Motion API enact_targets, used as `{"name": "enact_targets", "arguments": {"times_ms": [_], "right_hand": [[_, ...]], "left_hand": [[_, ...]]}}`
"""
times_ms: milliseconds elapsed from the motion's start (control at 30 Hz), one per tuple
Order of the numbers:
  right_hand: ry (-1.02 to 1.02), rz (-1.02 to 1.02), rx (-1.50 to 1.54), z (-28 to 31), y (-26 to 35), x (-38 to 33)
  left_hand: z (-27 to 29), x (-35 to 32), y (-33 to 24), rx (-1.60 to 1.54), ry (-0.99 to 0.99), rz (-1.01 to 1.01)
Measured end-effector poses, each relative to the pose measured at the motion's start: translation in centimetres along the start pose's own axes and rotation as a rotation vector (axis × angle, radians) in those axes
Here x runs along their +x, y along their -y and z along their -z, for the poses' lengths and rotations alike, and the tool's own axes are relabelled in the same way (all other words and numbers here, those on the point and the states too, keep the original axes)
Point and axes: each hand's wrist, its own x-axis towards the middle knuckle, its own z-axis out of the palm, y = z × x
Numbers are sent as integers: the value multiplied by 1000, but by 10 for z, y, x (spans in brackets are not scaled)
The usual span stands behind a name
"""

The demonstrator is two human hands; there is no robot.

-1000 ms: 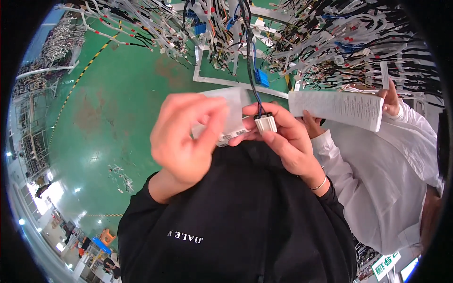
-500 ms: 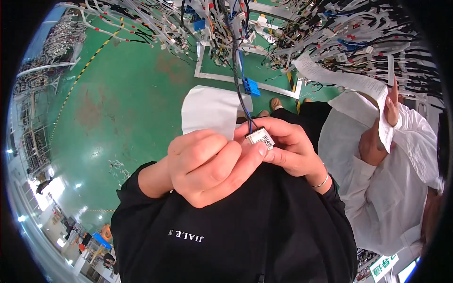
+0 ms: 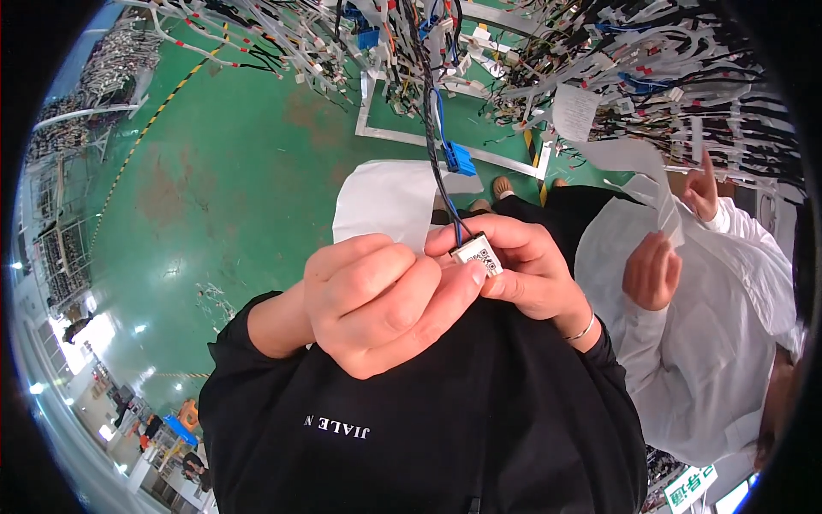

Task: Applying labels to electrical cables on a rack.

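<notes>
A small pale connector [image 3: 478, 255] with a square-coded label is between my hands in front of my chest. My right hand [image 3: 533, 270] pinches it from the right, thumb below and fingers above. My left hand [image 3: 368, 304] is closed, fingers curled, with one fingertip pressed on the labelled face. A blank white sheet [image 3: 385, 201] sticks up from behind the left hand's curled fingers, which hide its lower edge. Into the connector's top run dark and blue wires, part of a black cable bundle [image 3: 426, 94] hanging from above. A blue connector [image 3: 460, 159] dangles on that bundle.
Dense hanging wire harnesses [image 3: 634, 64] fill the top and upper right. A white metal frame [image 3: 445, 147] stands low on the green floor [image 3: 197, 240]. Close on my right, a person in white clothing [image 3: 685, 360] handles a long paper strip [image 3: 638, 158].
My hands have barely moved; the connector is tilted slightly differently. On the right, the other person's paper strip has shifted and their near hand has come lower and left.
</notes>
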Motion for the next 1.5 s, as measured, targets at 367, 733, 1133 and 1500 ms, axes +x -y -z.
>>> {"name": "enact_targets", "arguments": {"times_ms": [367,733,1133,1500], "right_hand": [[-23,-11,7,-2,2,-1],[-33,-7,-13,-9,9,-1],[79,87,-85,12,-6,-1],[-32,116,-99,14,-14,5]], "left_hand": [[1,3,-1,-19,38,-7],[8,10,0,-18,40,16],[4,14,11,-109,121,40],[0,11,11,-74,129,102]]}}
